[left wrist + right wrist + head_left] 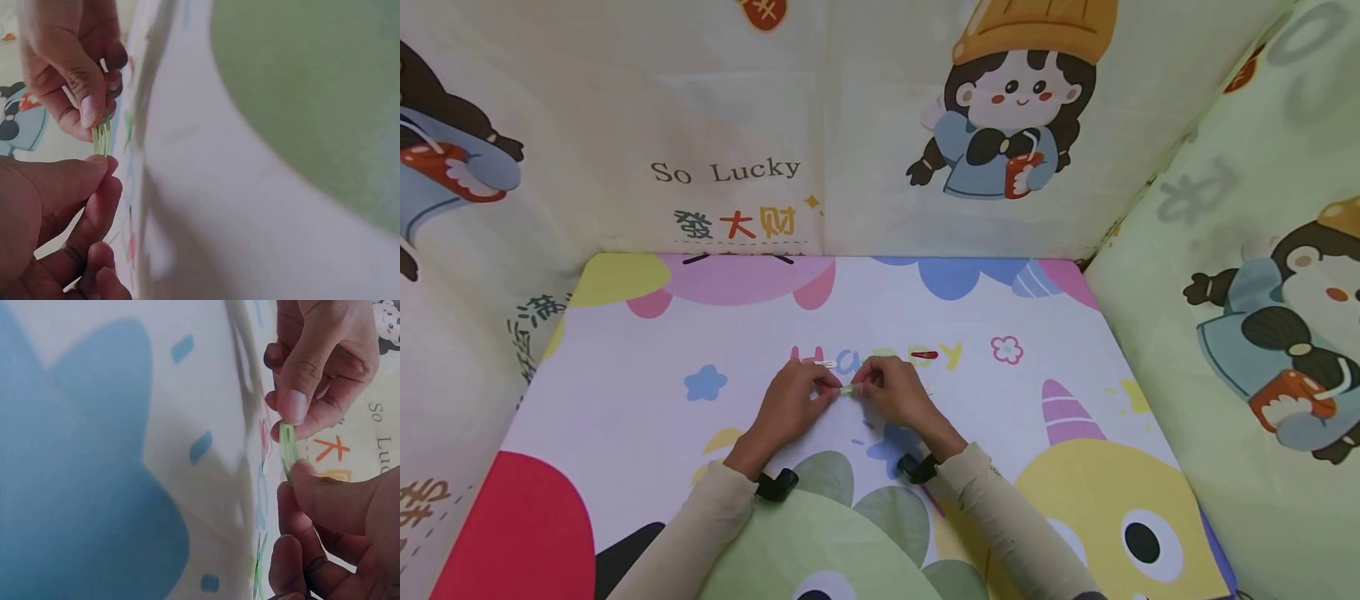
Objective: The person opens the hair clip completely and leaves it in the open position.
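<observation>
A light green snap hair clip (pixel 847 389) is held between both hands over the printed tabletop. My left hand (pixel 795 397) pinches one end of it between thumb and fingertips. The other end is pinched by my right hand (pixel 891 388). In the left wrist view the clip (pixel 101 136) shows narrow strips with slits between them, its ends hidden under the fingertips. The right wrist view shows the clip (pixel 288 447) slightly bowed, spanning the two thumbs. A red hair clip (pixel 924 355) lies beyond my right hand, and a white hair clip (pixel 825 363) lies just past my left fingers.
The table (pixel 625 392) has a cartoon-printed cover. Printed cloth walls stand close behind it (pixel 865 167) and along both sides. A small pale piece (pixel 928 391) shows beside the right hand. Each wrist carries a black camera.
</observation>
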Motion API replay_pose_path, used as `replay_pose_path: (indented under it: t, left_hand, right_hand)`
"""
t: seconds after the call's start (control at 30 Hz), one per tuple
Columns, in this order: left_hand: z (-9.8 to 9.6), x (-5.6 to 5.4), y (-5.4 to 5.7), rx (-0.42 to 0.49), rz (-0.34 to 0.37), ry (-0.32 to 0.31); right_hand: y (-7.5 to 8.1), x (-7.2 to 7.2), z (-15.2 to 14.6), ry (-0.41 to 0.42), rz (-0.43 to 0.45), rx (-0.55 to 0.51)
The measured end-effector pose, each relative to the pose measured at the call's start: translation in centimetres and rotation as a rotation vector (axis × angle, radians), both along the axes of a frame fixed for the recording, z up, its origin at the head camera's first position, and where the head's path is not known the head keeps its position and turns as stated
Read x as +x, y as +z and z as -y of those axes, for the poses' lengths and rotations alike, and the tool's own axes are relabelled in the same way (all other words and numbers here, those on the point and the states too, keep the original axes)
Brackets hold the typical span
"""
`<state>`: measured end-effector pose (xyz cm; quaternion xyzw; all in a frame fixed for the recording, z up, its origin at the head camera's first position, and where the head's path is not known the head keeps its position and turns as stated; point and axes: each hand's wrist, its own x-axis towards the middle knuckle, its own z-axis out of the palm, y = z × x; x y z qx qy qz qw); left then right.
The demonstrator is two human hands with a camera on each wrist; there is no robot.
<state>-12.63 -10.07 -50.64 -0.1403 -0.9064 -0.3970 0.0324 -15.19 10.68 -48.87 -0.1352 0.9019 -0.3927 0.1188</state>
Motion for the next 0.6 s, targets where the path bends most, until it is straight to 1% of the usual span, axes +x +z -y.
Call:
replay_pose_path:
  t: [0.13,0.23,0.4,0.5,0.6]
  left_hand:
    - [0.5,0.1,0.3,0.056,0.077,0.008]
    - [0.9,0.2,0.7,0.129,0.137,0.012]
    - [1.3,0.1,1.1,0.231,0.183,-0.005]
    - [1.4,0.1,1.2,0.257,0.204,-0.009]
    - [1.5,0.1,1.4,0.274,0.226,-0.012]
  right_hand:
    - [0.2,0.0,0.0,-0.004,0.005,-0.073]
    - [0.4,-0.1,0.0,0.001,-0.005,-0.135]
    - [0.7,-0.2,0.1,-0.003,0.006,-0.217]
    - [0.8,-0.3,0.2,-0.007,0.032,-0.258]
    - [0.9,-0.4,0.2,-0.009,0.081,-0.325]
